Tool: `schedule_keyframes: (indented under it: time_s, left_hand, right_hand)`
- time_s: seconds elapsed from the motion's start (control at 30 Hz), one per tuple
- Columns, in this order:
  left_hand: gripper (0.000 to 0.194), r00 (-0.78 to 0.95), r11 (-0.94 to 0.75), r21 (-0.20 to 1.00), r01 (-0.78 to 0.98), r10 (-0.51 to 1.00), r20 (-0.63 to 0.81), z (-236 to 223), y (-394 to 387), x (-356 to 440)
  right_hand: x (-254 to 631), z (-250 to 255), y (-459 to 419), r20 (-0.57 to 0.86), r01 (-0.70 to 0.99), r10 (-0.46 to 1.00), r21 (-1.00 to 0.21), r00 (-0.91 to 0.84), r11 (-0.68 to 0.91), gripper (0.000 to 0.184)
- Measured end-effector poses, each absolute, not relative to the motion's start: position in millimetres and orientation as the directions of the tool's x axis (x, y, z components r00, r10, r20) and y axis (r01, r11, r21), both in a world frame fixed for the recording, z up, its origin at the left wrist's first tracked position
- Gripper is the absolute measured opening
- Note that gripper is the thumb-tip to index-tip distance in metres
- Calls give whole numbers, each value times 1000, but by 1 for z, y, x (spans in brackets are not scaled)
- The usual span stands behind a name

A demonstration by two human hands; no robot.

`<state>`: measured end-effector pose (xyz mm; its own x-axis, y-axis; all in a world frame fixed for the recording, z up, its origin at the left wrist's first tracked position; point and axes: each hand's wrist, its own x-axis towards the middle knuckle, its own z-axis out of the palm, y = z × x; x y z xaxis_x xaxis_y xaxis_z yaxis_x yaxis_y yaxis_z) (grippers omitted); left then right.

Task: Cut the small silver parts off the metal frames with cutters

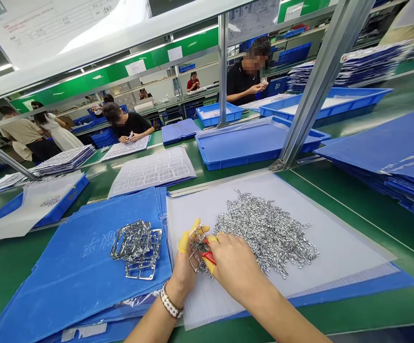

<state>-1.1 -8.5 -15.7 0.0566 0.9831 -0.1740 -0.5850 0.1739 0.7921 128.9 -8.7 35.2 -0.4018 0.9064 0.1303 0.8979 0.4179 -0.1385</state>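
My left hand (184, 274), with yellow finger cots on its fingertips, is closed around a small silver metal frame (194, 259). My right hand (233, 261) grips a red-handled tool (209, 257) that looks like small pliers; its tip is hidden between the hands at the frame. Beside and behind my right hand lies a heap of small silver metal pieces (264, 228) on a translucent white sheet (342, 247). To the left of my hands, a stack of similar metal frames (137, 247) rests on blue sheets (85, 267).
A slanted metal post (321, 81) rises behind the heap at the right. Beyond are a blue tray (242, 147), a white sheet with printed outlines (153, 169) and a blue sheet stack (389, 147). Two people (250, 71) work across the bench; others are farther back.
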Motion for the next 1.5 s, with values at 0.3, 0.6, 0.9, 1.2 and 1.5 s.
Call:
schedule_keyframes:
  time_s: [0.3, 0.6, 0.9, 1.2, 1.5]
  left_hand:
    - [58, 211, 310, 651, -692, 950, -229, -4, -9, 1]
    - [61, 108, 282, 762, -583, 956, -271, -13, -12, -2]
    - [58, 165, 279, 743, -608, 960, -225, -11, -11, -2]
    - [55, 85, 219, 809, -546, 975, -207, -10, -13, 1]
    - [56, 166, 299, 660, -689, 952, -258, -4, -7, -4]
  right_hand:
    - [145, 31, 4, 118, 935, 943, -139, -313, 327, 21]
    - [143, 32, 7, 72, 927, 946, -186, -317, 325, 24]
    - [146, 28, 8, 60, 922, 946, -211, -319, 324, 26]
    - [140, 34, 8, 70, 933, 943, -138, -325, 331, 19]
    - [147, 25, 1, 117, 937, 940, -111, -319, 332, 20]
